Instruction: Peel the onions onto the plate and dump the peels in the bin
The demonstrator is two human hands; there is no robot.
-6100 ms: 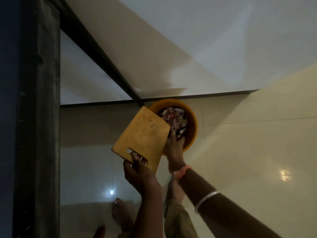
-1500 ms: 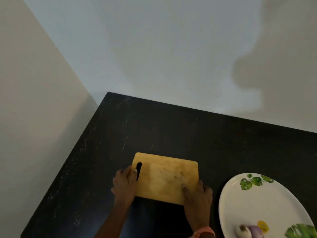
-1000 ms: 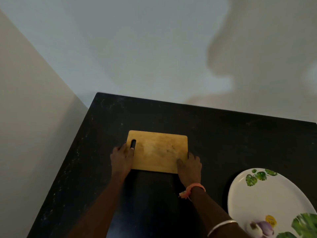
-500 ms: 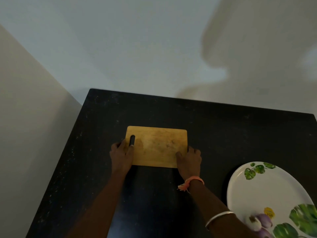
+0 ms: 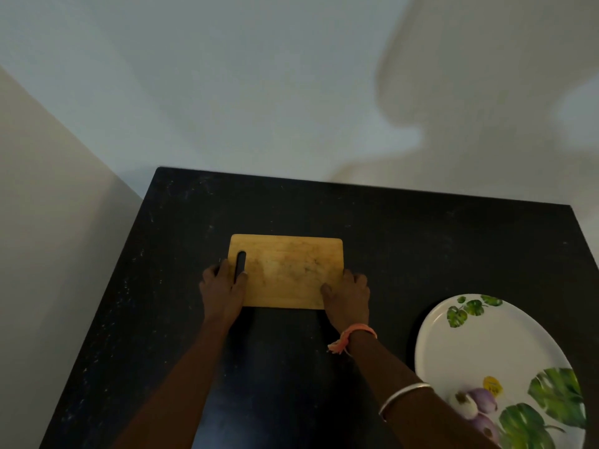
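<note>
Both hands grip the cutting board lying flat on the black counter, left hand at its slotted end, right hand at its near-right corner, with peeled onions on the plate just right of the right forearm.

Both hands on cutting board
</note>
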